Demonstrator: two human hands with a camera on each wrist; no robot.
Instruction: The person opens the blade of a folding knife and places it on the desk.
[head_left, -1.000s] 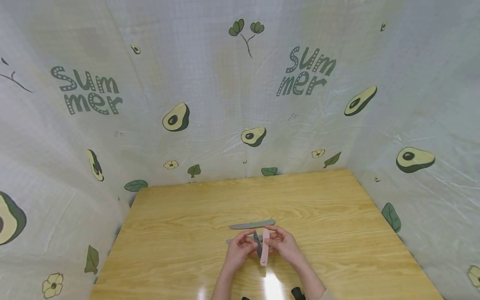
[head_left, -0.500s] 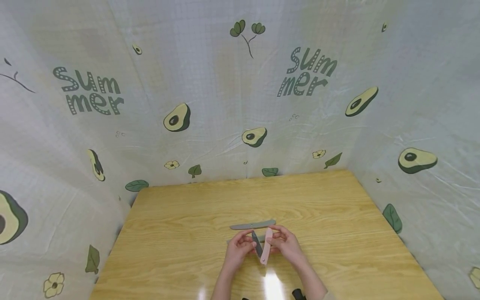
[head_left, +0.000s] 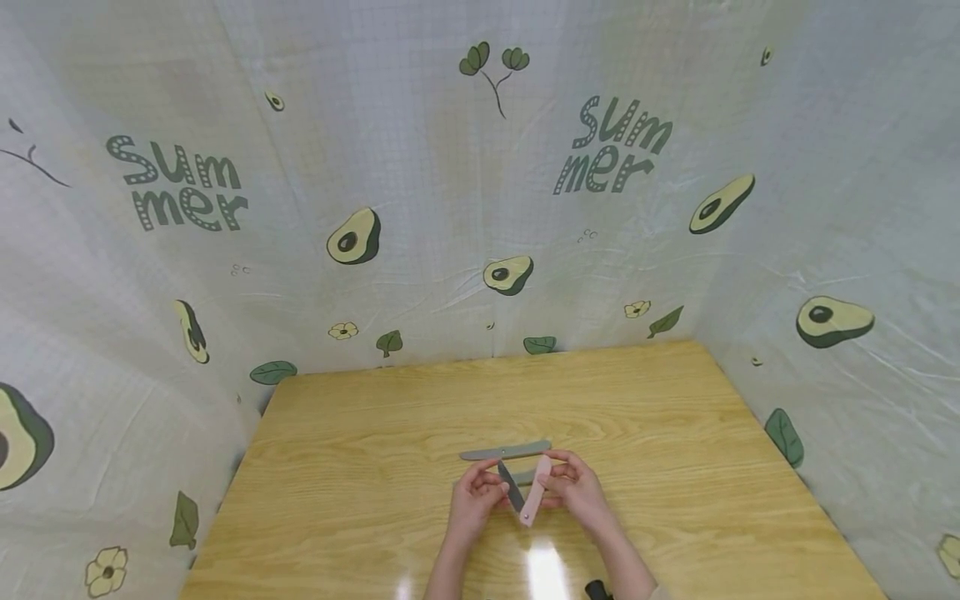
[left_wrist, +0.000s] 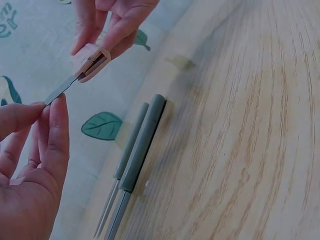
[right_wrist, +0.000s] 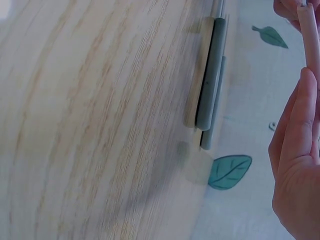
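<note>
A folding knife with a pink handle (head_left: 536, 493) and a dark grey blade (head_left: 512, 487) is held up over the table, half unfolded in a V with its pivot toward me. My left hand (head_left: 469, 504) pinches the blade between thumb and fingers. The pink handle is pinched by my right hand (head_left: 583, 493). In the left wrist view the blade (left_wrist: 61, 90) runs from the left fingertips into the handle slot. Beyond the hands lies an unfolded grey-green folding knife (head_left: 525, 450). A second grey-green knife (head_left: 522, 477) lies nearer, partly hidden behind the hands.
The wooden table (head_left: 360, 467) is walled at the back and sides by a pale curtain (head_left: 427, 167) printed with avocados and leaves. A black object (head_left: 597, 590), cut off by the frame, is beside the right forearm at the bottom edge.
The pink knife's blade and handle have swung farther apart, from nearly side by side to a wider V. The hands have spread slightly. Both grey-green knives have stayed put.
</note>
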